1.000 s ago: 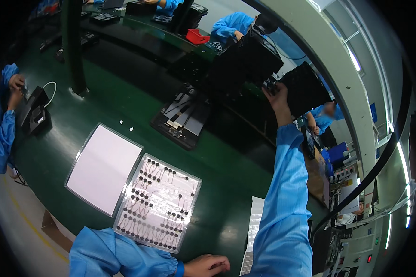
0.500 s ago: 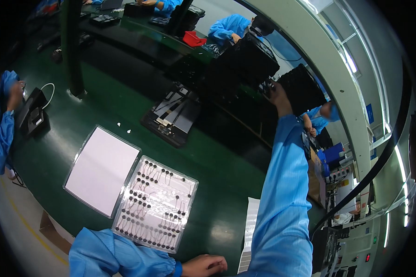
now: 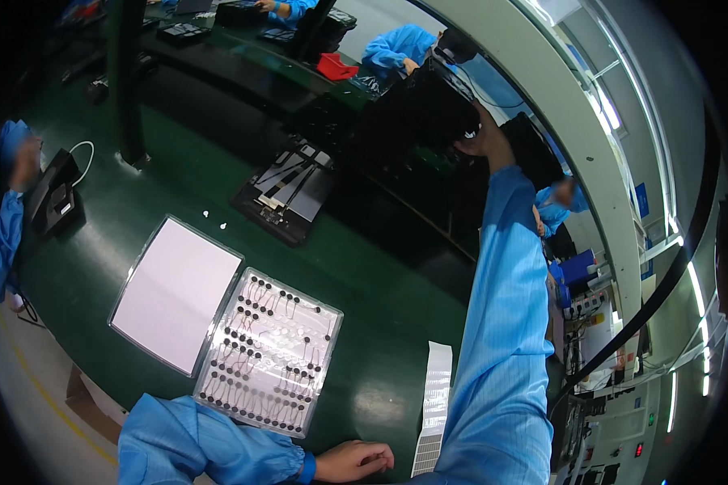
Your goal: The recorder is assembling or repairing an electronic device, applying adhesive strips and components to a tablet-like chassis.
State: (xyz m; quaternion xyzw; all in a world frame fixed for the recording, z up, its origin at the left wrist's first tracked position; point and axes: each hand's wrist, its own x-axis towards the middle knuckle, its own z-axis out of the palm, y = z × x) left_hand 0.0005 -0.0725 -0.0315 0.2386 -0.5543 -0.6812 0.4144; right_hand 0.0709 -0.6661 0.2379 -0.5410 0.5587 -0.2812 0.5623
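Observation:
My right arm stretches far forward. My right hand [image 3: 484,139] curls against the right edge of a tall dark stack [image 3: 421,109]; the fingertips are lost in the dark, and what lies between them cannot be made out. Low in the picture, my left hand [image 3: 353,461] rests loosely curled on the table with nothing in it, a gap showing between thumb and fingers. Beyond my left forearm lies a clear tray [image 3: 271,352] with rows of small round black parts on thin wires. An opened tablet-like device [image 3: 291,190] with its inner boards showing lies farther off.
A pale lid or sheet [image 3: 178,295] adjoins the tray's left side. A printed paper strip [image 3: 434,396] lies beside my right forearm. Two white bits [image 3: 222,226] are near the device. A green post [image 3: 124,81] rises at left; co-workers in blue [image 3: 400,47] sit around the bench.
My right hand has moved slightly up and closer against the dark stack's edge. My left hand stays resting on the table. The whole view has shifted a little.

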